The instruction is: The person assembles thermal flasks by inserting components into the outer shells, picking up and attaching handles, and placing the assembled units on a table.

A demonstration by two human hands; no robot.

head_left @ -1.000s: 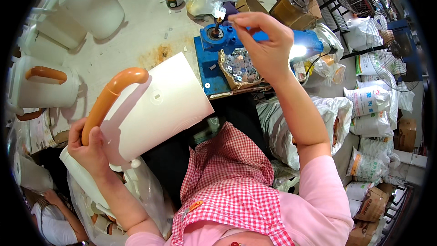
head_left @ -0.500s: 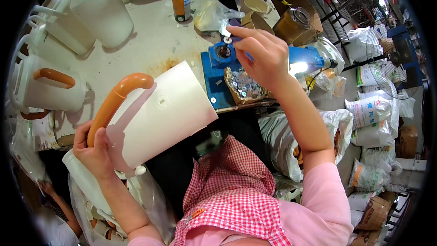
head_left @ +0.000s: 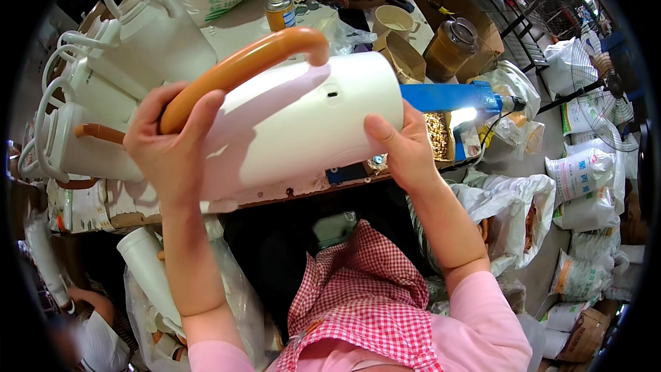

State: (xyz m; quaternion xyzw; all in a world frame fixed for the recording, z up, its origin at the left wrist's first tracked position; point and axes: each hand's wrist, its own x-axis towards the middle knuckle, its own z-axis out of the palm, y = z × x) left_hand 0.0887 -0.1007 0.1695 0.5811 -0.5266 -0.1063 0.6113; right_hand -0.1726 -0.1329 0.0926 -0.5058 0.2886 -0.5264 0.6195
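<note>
A white plastic jug (head_left: 289,117) with an orange-brown handle (head_left: 248,62) lies tilted across both hands, above the table's near edge. My left hand (head_left: 172,131) is wrapped round the lower end of the handle, thumb along its side. My right hand (head_left: 406,145) grips the jug's right end, with the thumb on top and the fingers behind it, partly hidden. A small dark slot shows in the jug's wall; the handle's far end stands close to it. Behind the jug is a blue bench machine (head_left: 441,98) with a lit lamp, its working end hidden by the jug.
Several white jugs (head_left: 158,34) stand at the left. A box of small brass-coloured parts (head_left: 438,134) sits by the machine. Farther back are a spray can (head_left: 279,12), a beige cup (head_left: 394,21) and a brown jar (head_left: 451,48). Bags of parts (head_left: 516,213) flank my lap.
The jug has risen and moved right, now covering the machine's working end. My right hand has come down from above the machine onto the jug's end. My left hand keeps the handle.
</note>
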